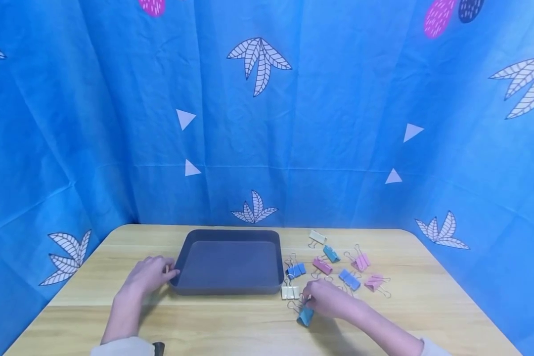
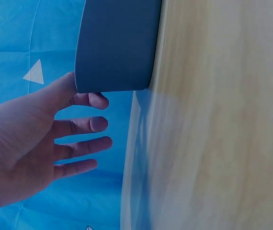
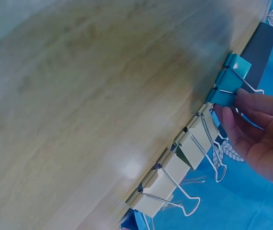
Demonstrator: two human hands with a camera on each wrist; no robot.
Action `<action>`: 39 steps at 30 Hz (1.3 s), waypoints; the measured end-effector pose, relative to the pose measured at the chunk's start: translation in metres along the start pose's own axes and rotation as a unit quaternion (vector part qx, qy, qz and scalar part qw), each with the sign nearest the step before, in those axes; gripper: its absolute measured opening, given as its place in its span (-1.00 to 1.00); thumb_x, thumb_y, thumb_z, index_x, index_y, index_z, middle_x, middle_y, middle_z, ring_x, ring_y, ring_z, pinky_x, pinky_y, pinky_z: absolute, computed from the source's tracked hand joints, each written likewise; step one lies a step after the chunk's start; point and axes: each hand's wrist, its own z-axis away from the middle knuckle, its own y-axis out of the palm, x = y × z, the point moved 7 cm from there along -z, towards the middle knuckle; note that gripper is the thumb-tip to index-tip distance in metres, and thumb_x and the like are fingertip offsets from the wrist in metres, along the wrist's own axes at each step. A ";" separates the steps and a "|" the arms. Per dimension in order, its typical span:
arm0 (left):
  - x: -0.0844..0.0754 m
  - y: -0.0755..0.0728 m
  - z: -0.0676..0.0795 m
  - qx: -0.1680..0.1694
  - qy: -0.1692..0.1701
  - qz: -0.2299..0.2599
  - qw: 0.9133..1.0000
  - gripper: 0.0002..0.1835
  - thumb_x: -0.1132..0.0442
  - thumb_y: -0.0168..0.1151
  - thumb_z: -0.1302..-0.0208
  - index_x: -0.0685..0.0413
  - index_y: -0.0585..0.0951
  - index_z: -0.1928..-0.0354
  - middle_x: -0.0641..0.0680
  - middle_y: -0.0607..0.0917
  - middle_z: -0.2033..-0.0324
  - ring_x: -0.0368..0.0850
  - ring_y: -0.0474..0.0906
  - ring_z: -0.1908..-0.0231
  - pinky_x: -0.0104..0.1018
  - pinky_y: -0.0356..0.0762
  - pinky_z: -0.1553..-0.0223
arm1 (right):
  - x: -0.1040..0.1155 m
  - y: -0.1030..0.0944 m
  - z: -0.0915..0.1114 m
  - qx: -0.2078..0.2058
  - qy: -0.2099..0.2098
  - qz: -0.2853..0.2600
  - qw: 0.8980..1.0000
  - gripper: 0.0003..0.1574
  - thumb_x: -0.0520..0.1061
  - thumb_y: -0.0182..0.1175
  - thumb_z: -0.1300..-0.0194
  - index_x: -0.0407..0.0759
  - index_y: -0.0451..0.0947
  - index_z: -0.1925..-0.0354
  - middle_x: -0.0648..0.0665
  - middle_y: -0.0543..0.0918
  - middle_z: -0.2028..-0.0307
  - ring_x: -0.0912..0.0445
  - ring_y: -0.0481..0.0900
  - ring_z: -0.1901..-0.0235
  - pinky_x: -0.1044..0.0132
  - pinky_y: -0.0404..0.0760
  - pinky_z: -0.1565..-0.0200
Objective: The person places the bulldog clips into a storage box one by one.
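Right grip [image 1: 325, 297] on one teal clip [image 1: 305, 316], one tray [image 1: 238, 262]

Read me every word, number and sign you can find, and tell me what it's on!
There are none I can read: no words or numbers show on the tray, the clips, the table or the blue curtain.
The curtain's leaves and triangles are just pictures.
The pale spot on the teal clip at the right hand is too small to make out.
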 end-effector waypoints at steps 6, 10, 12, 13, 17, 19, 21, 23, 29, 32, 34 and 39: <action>-0.001 -0.002 0.001 -0.001 -0.007 -0.014 1.000 -0.86 0.11 0.25 -0.16 -0.06 0.53 0.48 -0.10 0.49 0.53 -0.10 0.34 0.50 -0.11 0.29 0.45 | 0.002 -0.001 0.002 -0.009 -0.024 0.008 1.000 -0.76 -0.46 0.18 0.09 -0.20 0.64 0.45 0.00 0.64 0.46 0.14 0.58 0.39 0.36 0.55 0.32; -0.001 -0.003 0.000 0.003 -0.015 -0.016 1.000 -0.85 0.08 0.23 -0.17 -0.05 0.55 0.43 -0.06 0.47 0.48 -0.02 0.34 0.42 0.01 0.27 0.37 | 0.001 0.000 0.003 -0.010 -0.024 0.002 1.000 -0.75 -0.47 0.18 0.10 -0.20 0.62 0.44 -0.02 0.64 0.45 0.13 0.59 0.39 0.36 0.55 0.33; 0.000 -0.003 0.000 0.004 -0.017 -0.013 1.000 -0.84 0.06 0.22 -0.18 -0.04 0.54 0.43 -0.03 0.47 0.46 0.01 0.34 0.40 0.06 0.27 0.34 | -0.001 0.001 0.003 -0.009 -0.017 -0.009 1.000 -0.76 -0.46 0.20 0.09 -0.19 0.61 0.43 -0.01 0.64 0.44 0.14 0.59 0.38 0.36 0.55 0.32; 0.000 -0.003 0.000 0.005 -0.019 -0.011 1.000 -0.83 0.06 0.22 -0.18 -0.04 0.54 0.43 -0.02 0.46 0.46 0.02 0.34 0.39 0.08 0.26 0.33 | -0.002 0.002 0.003 -0.009 -0.015 -0.016 1.000 -0.76 -0.46 0.21 0.08 -0.19 0.61 0.43 -0.01 0.64 0.44 0.14 0.59 0.38 0.35 0.55 0.32; 0.000 -0.004 0.001 0.004 -0.021 -0.005 1.000 -0.82 0.04 0.21 -0.19 -0.04 0.54 0.42 0.00 0.46 0.44 0.06 0.35 0.37 0.15 0.26 0.30 | -0.005 0.004 0.003 -0.009 -0.017 -0.052 0.998 -0.78 -0.45 0.21 0.02 -0.17 0.60 0.42 0.01 0.64 0.42 0.17 0.59 0.36 0.38 0.55 0.29; 0.000 -0.005 0.001 0.004 -0.021 -0.003 1.000 -0.82 0.04 0.21 -0.20 -0.04 0.54 0.42 0.00 0.46 0.44 0.07 0.35 0.36 0.16 0.26 0.31 | -0.008 0.006 0.003 -0.009 -0.016 -0.074 0.997 -0.78 -0.44 0.19 0.00 -0.17 0.59 0.42 0.01 0.64 0.42 0.17 0.59 0.35 0.38 0.55 0.28; 0.000 -0.005 0.002 0.004 -0.021 0.000 1.000 -0.82 0.04 0.21 -0.20 -0.04 0.54 0.41 0.00 0.46 0.44 0.08 0.35 0.36 0.17 0.26 0.30 | -0.010 0.007 0.003 -0.008 -0.009 -0.096 0.995 -0.79 -0.44 0.18 -0.02 -0.16 0.58 0.42 0.01 0.64 0.41 0.16 0.60 0.34 0.39 0.55 0.28; 0.000 -0.005 0.002 0.004 -0.022 0.001 1.000 -0.82 0.04 0.21 -0.20 -0.04 0.54 0.40 0.00 0.46 0.43 0.08 0.35 0.35 0.18 0.26 0.30 | -0.012 0.007 0.004 -0.008 -0.001 -0.110 0.994 -0.80 -0.42 0.19 -0.03 -0.15 0.57 0.44 0.03 0.63 0.42 0.17 0.59 0.34 0.38 0.55 0.28; 0.000 -0.004 0.004 0.005 -0.025 0.005 1.000 -0.85 0.07 0.22 -0.19 -0.06 0.53 0.42 -0.01 0.44 0.45 0.05 0.35 0.36 0.14 0.26 0.30 | -0.013 0.007 0.004 -0.009 0.008 -0.116 0.993 -0.81 -0.39 0.22 -0.03 -0.11 0.54 0.45 0.09 0.61 0.44 0.19 0.58 0.37 0.33 0.55 0.26; 0.000 -0.003 0.005 0.007 -0.026 0.005 1.000 -0.85 0.07 0.22 -0.19 -0.06 0.53 0.43 -0.02 0.44 0.46 0.04 0.35 0.36 0.14 0.26 0.30 | -0.012 0.008 0.005 -0.007 0.011 -0.121 0.993 -0.79 -0.40 0.22 -0.02 -0.10 0.53 0.46 0.10 0.60 0.44 0.20 0.57 0.37 0.34 0.54 0.27; 0.000 -0.003 0.005 0.008 -0.025 0.005 1.000 -0.85 0.06 0.22 -0.19 -0.06 0.53 0.43 -0.02 0.44 0.46 0.05 0.35 0.36 0.15 0.26 0.29 | -0.011 0.008 0.005 -0.005 0.015 -0.130 0.991 -0.79 -0.40 0.21 -0.02 -0.09 0.53 0.46 0.10 0.60 0.45 0.22 0.56 0.39 0.36 0.53 0.30; 0.000 -0.003 0.006 0.010 -0.027 0.009 1.000 -0.84 0.06 0.22 -0.19 -0.06 0.54 0.42 -0.02 0.45 0.46 0.05 0.36 0.35 0.19 0.25 0.26 | -0.010 0.008 0.006 -0.005 0.015 -0.151 0.988 -0.79 -0.40 0.19 -0.04 -0.10 0.52 0.46 0.10 0.60 0.45 0.23 0.56 0.40 0.41 0.52 0.37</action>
